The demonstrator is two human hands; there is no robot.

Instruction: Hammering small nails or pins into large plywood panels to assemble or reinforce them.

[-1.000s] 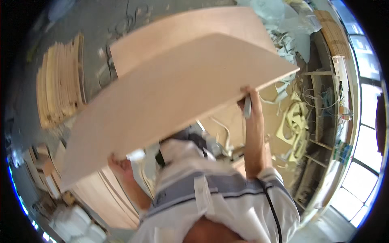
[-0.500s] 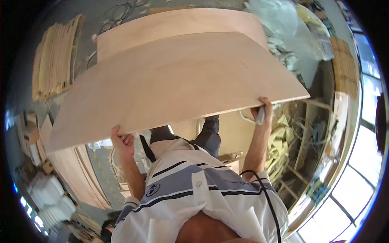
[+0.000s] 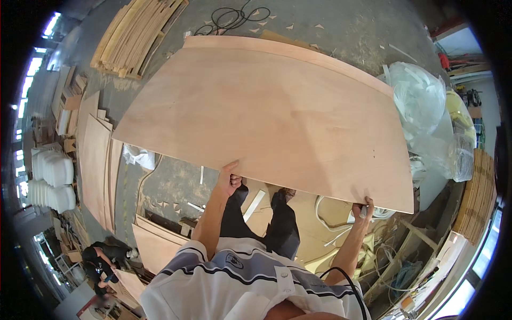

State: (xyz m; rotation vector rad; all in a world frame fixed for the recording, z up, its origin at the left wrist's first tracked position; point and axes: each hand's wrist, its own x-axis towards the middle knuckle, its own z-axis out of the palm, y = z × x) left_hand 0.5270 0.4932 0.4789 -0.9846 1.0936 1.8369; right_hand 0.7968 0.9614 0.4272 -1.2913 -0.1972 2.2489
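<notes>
Plywood fills the middle of the view: a large, pale reddish-brown plywood sheet [image 3: 266,114] held out flat in front of the person, above the workshop floor [image 3: 176,181]. The left hand [image 3: 228,181] has its grip pinched on the sheet's near edge, thumb up on the top face and the fingers curled beneath. The right hand [image 3: 362,208] has its grip closed on the near right corner, with a small pale object pressed against the edge under its fingers; what that object is cannot be told. Below the sheet show the person's dark trousers [image 3: 277,224] and striped polo shirt [image 3: 240,277]. A second board [image 3: 298,50] lies beyond, its far edge showing just past the held sheet. A stack of wood strips [image 3: 133,34] rests on the floor at upper left, with a black coiled cable [image 3: 234,18] near it. Flat plywood panels [image 3: 98,165] lie to the left, beside stacked white plastic chairs [image 3: 50,181]. Bulging clear plastic bags [image 3: 426,114] stand just beside the sheet's right end, crowding it. Offcuts, white strips and loose cables [image 3: 341,218] clutter the floor under the near edge, around the person's feet. Another person [image 3: 101,261] in dark clothes crouches at lower left, well apart from the sheet.
</notes>
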